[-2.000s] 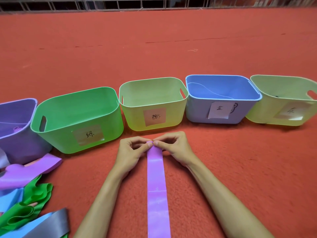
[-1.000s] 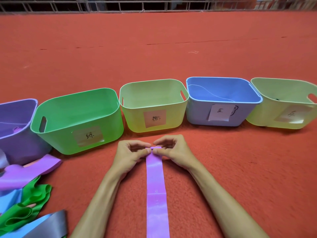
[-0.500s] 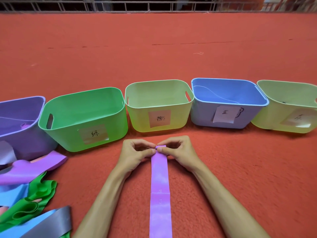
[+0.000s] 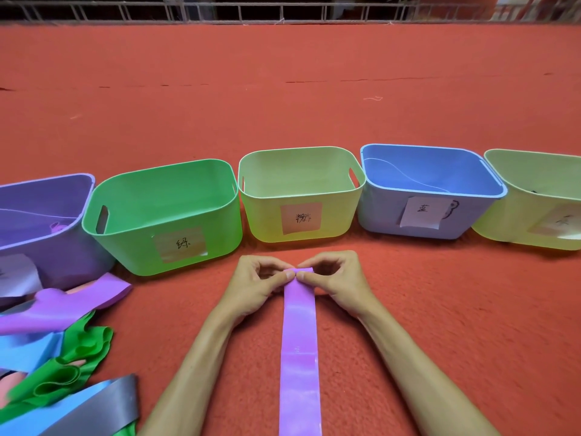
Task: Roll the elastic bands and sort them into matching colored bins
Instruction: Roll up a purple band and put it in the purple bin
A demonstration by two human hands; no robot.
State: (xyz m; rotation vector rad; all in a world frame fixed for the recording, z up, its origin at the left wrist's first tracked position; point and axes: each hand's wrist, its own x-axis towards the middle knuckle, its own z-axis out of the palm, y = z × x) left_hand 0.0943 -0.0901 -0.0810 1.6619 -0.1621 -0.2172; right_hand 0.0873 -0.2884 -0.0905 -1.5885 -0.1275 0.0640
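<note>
While left hand and right hand pinch purple band | middle bin beyond

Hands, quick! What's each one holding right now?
Left hand: closed, pinching the far end of the purple band.
Right hand: closed, pinching that same end of the band.

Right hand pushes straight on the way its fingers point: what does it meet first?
Probably the left hand: the right hand points left across the rolled end of the purple band, which both hands pinch, and their fingertips nearly touch there.
</note>
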